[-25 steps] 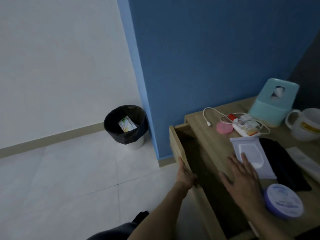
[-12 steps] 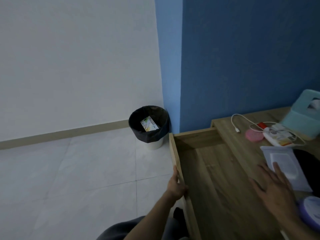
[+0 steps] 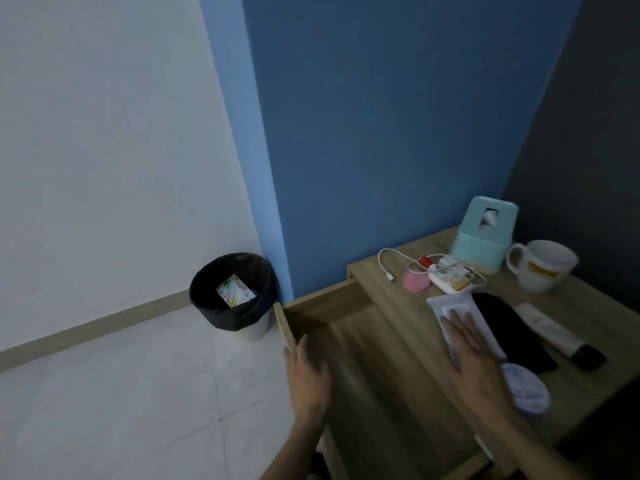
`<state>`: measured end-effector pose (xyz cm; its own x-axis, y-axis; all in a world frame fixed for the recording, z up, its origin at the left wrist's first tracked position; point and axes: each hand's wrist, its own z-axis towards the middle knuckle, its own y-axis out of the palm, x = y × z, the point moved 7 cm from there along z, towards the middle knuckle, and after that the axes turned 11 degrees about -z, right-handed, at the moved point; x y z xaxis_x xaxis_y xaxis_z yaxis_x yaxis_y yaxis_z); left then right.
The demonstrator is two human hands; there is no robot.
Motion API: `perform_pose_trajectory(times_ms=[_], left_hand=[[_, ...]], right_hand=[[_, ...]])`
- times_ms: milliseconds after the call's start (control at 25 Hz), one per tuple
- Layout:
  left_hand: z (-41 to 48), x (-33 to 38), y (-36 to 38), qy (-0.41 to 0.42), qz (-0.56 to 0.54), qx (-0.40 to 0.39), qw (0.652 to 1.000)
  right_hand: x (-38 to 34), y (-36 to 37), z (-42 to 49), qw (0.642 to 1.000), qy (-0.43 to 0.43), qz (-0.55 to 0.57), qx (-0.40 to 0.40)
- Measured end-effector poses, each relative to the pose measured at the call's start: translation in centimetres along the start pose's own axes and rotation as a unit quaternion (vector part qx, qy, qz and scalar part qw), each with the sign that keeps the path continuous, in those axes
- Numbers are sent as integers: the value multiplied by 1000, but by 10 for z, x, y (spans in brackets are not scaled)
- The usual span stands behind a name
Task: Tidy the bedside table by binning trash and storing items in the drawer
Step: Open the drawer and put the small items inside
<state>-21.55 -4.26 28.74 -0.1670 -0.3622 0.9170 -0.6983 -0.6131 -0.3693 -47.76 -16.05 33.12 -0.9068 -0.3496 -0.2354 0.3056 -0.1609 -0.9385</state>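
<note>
The wooden bedside table (image 3: 585,306) has its drawer (image 3: 374,368) pulled wide open, and no items show inside. My left hand (image 3: 308,379) hovers with spread fingers at the drawer's front edge, holding nothing. My right hand (image 3: 471,355) lies flat, fingers apart, on a white wet-wipes pack (image 3: 453,306) at the table's near edge. Beside it are a black cloth (image 3: 512,327), a round purple-lidded tin (image 3: 530,389) and a white tube (image 3: 550,330). Further back lie a pink round item (image 3: 415,281), a small box (image 3: 450,279) wrapped in a white cable (image 3: 384,261).
A black-lined bin (image 3: 232,292) with a carton in it stands on the tiled floor by the blue wall corner. A teal tissue box (image 3: 485,233) and a white mug (image 3: 540,265) stand at the table's back.
The drawer has come out further. My left hand has let go of the drawer front and opened. My right hand has slid up onto the wipes pack. The view has swung right.
</note>
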Motion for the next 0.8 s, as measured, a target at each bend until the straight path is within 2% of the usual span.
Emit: perform_pose_trajectory(times_ms=[80,200,280,360,480,600,680,720,760,800], left_hand=[[-17,47,30,87,23,-38,995],[-66,97,110,180,32,-204,962],[-105,111,168,204,64,-318,924],[-126,109,210,200,128,-371,898],[-137,103,248,169,202,-382,886],[-133,96,253,188,206,-358,891],[-131,95,248,132,209,-382,890],[-124,88,241,110,215,-352,904],[-104,71,238,155,215,-277,924],[-84,47,257,96,203,-265,938]], right_hand=[[24,-31,-15,997,54,25,41],[81,-47,-39,983,183,32,8],[109,-47,-47,971,228,68,-23],[118,-43,-44,965,241,96,-38],[125,-35,-31,958,263,82,-74],[123,-25,-23,946,286,73,-138],[123,-27,-18,941,294,95,-136],[122,-28,-15,941,296,104,-130],[121,-28,-13,941,295,112,-125],[120,-25,-9,942,289,121,-122]])
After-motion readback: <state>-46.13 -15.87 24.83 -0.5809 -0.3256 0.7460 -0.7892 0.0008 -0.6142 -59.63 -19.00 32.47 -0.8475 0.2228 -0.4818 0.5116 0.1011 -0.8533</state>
